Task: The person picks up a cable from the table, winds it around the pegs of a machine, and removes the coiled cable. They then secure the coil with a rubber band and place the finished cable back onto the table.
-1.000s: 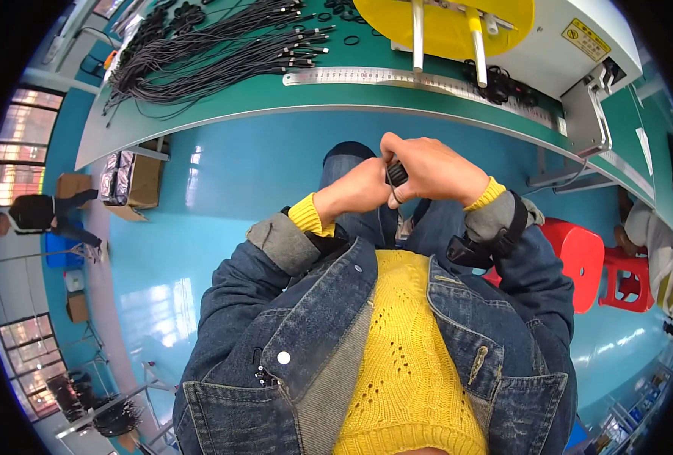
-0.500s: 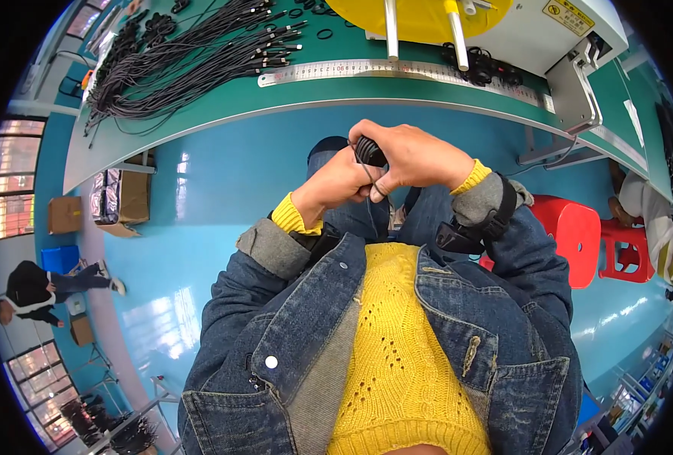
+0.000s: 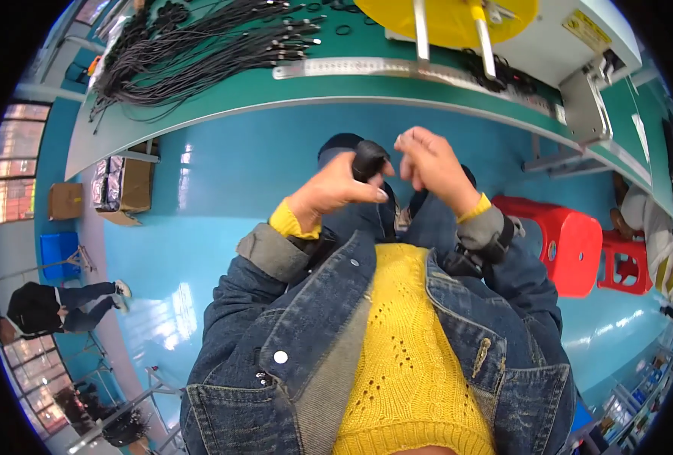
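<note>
My left hand (image 3: 335, 183) is closed around a wound black cable (image 3: 368, 161), a thick dark coil that stands up out of the fingers. Just to its right, with a small gap between, is my right hand (image 3: 432, 168). Its fingers are bent and blurred by motion, and whether they pinch anything is unclear. Both hands are above my knees, in front of the table edge. On the table at the far left lies a bunch of black cables (image 3: 192, 72) with metal plug ends pointing right.
A steel ruler (image 3: 336, 68) lies along the green table (image 3: 222, 105) near its front edge. Behind it are a yellow disc (image 3: 458, 19) with metal posts and a white machine. Red stools (image 3: 579, 250) stand at right, and a cardboard box (image 3: 135, 186) at left. A person (image 3: 40, 307) stands far left.
My right hand has come off the coil and moved to the right. The left hand keeps hold of the cable, its fingers now more visible. The view has shifted slightly.
</note>
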Demonstrator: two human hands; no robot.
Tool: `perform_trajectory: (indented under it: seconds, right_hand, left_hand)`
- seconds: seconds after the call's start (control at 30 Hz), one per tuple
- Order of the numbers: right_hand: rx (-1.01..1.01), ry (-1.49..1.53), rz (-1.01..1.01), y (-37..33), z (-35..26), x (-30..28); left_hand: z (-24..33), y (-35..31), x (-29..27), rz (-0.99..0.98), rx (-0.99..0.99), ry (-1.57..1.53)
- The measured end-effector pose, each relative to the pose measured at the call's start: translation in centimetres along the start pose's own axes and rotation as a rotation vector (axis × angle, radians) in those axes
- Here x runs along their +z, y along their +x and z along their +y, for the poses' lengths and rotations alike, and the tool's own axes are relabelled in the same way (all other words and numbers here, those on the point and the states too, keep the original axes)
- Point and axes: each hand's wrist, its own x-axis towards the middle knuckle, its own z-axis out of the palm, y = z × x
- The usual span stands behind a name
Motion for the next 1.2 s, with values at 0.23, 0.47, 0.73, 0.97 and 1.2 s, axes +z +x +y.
perform_trajectory:
  seconds: [0.23,0.47,0.73,0.97,1.2]
  right_hand:
    - [-0.322,-1.076,0.088,-0.2,-2.4,5.1]
    - [-0.287,-0.986,0.007,1.8,5.7,4.0]
    - [0.338,-0.350,-0.359,0.5,3.9,0.8]
    - [0.301,-0.303,-0.314,-0.1,5.3,-0.4]
    - [0.250,-0.402,-0.271,-0.7,5.9,-1.0]
  left_hand:
    - [-4.4,2.1,2.4,0.313,0.464,0.502]
    - [-7.4,1.3,-0.7,-0.132,-0.202,0.441]
    - [13.6,-1.6,-17.0,0.374,0.212,0.203]
    - [14.2,-0.5,-28.3,1.058,0.343,0.956]
    - [7.1,0.6,-23.0,1.045,0.390,1.518]
